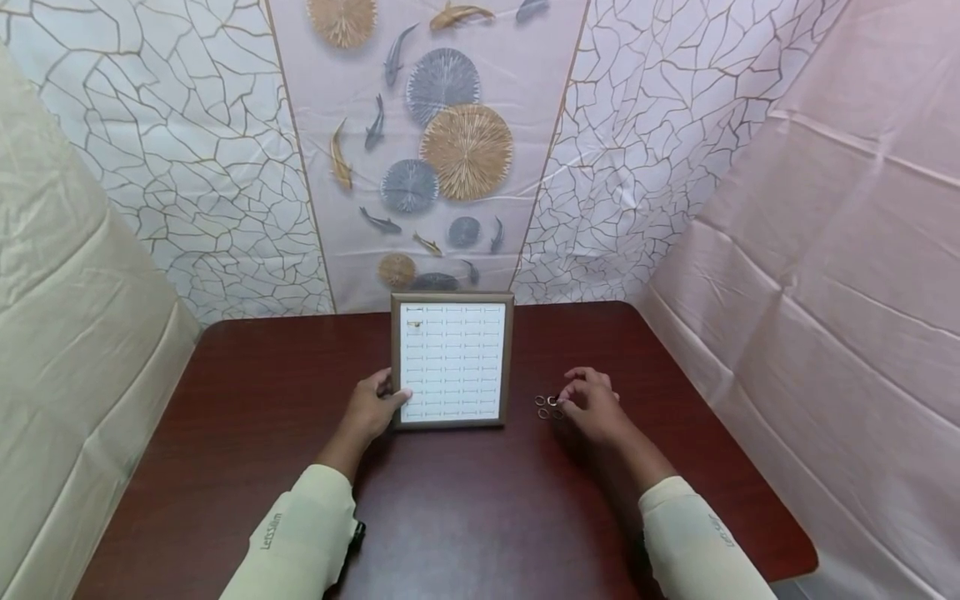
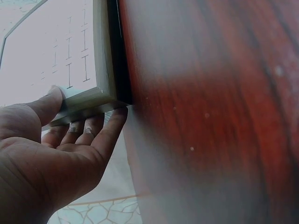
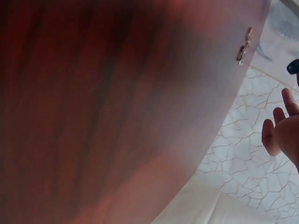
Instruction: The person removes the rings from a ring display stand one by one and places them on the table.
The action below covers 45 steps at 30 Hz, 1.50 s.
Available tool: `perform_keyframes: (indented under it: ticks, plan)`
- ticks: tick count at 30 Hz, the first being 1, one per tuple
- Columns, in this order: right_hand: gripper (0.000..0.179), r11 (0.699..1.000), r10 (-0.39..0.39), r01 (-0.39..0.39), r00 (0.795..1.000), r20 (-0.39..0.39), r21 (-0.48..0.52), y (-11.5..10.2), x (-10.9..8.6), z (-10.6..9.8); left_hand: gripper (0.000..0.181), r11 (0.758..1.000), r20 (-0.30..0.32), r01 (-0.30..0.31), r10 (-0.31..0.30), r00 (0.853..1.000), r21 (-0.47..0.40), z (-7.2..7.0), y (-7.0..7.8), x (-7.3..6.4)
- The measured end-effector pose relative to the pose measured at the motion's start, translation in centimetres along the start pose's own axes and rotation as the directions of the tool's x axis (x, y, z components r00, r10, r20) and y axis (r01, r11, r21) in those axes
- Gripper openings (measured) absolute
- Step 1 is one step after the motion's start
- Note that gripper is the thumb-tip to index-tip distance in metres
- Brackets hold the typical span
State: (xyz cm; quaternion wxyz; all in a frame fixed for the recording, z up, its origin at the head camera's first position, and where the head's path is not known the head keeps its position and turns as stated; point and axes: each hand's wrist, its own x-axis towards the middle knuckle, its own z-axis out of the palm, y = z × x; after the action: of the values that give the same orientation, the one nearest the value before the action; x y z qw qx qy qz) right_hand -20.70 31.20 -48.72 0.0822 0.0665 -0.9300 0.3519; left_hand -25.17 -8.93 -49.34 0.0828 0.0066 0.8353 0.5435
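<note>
My left hand (image 1: 372,406) grips the lower left edge of a framed white board (image 1: 452,362), thumb on its face and fingers behind. The board stands upright on the table, with rows of short slit-like lines. A small gold ring (image 1: 415,324) sits near its upper left corner. Right of the board, my right hand (image 1: 596,408) is low over the table, thumb and forefinger pinching a small dark-topped ring (image 3: 293,66), partly cut off in the right wrist view. Several silvery rings (image 1: 543,413) lie together by these fingertips.
The dark red wooden table (image 1: 450,508) has rounded corners. A patterned cloth (image 1: 622,150) hangs behind its far edge, and pale cloths (image 1: 810,275) hang at both sides.
</note>
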Motion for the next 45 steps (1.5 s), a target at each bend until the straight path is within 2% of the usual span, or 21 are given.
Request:
perform_keyframes:
  ticks: [9, 17, 23, 32, 45]
  plan:
    - [0.013, 1.000, 0.002, 0.000, 0.999, 0.050, -0.030, 1.9, -1.3, -0.8, 0.072, 1.000, 0.005, 0.000, 0.000, 1.000, 0.012, -0.3, 0.2, 0.0]
    - [0.013, 0.998, 0.018, -0.013, 0.997, 0.081, -0.066, 2.9, -2.0, -0.5, 0.073, 1.000, 0.008, 0.004, -0.004, 1.000, 0.010, -0.2, 0.2, -0.1]
    - [0.016, 0.991, -0.010, 0.025, 0.994, 0.112, -0.134, 2.9, -2.2, 0.0, 0.074, 1.000, 0.012, 0.018, -0.018, 1.000, 0.009, -0.2, 0.1, 0.0]
    - [0.016, 0.980, 0.000, 0.027, 0.991, 0.134, -0.197, 2.7, -2.2, 0.3, 0.074, 1.000, 0.017, 0.028, -0.028, 0.999, 0.005, -0.2, -0.1, 0.1]
    - [0.008, 0.981, -0.008, 0.031, 0.993, 0.119, -0.191, 2.6, -2.2, 0.3, 0.074, 1.000, 0.013, 0.020, -0.020, 1.000, 0.018, -0.2, -0.1, 0.0]
